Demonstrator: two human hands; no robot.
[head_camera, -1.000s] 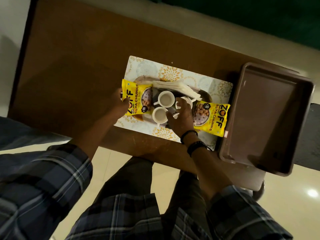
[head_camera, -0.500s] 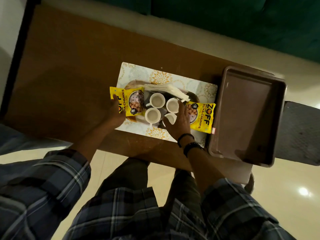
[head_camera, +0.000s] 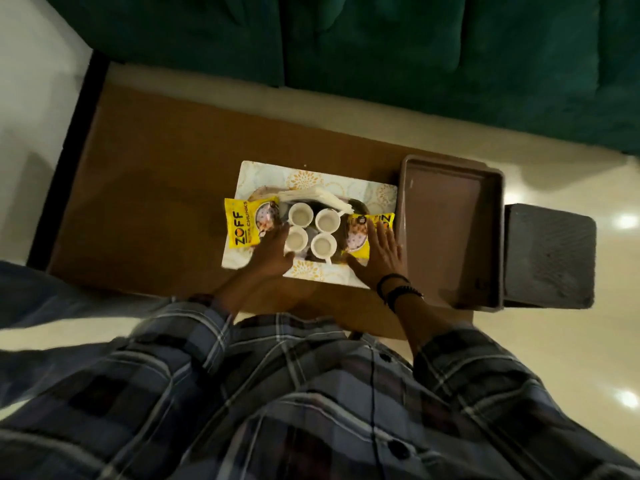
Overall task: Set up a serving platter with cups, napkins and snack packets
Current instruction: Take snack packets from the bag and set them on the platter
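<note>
Brown table (head_camera: 156, 188), patterned placemat (head_camera: 311, 176) near its right end, dark platter (head_camera: 263, 195) on the mat, mostly covered. Four white cups (head_camera: 313, 232) in a two-by-two block at platter centre, upright, handles out. White napkins (head_camera: 311, 199) stacked along platter far edge, just behind the cups. Left snack packet (head_camera: 242, 225), yellow, at platter left edge, overhanging mat. Right snack packet (head_camera: 360, 237) at platter right edge. Left hand (head_camera: 273, 261) flat, fingers spread and extended, tips touching left packet's near corner, gripping nothing. Right hand (head_camera: 379, 258) flat, fingers splayed, lying on right packet, nothing grasped. Empty brown tray (head_camera: 450, 230) at table right edge, just beside mat.
</note>
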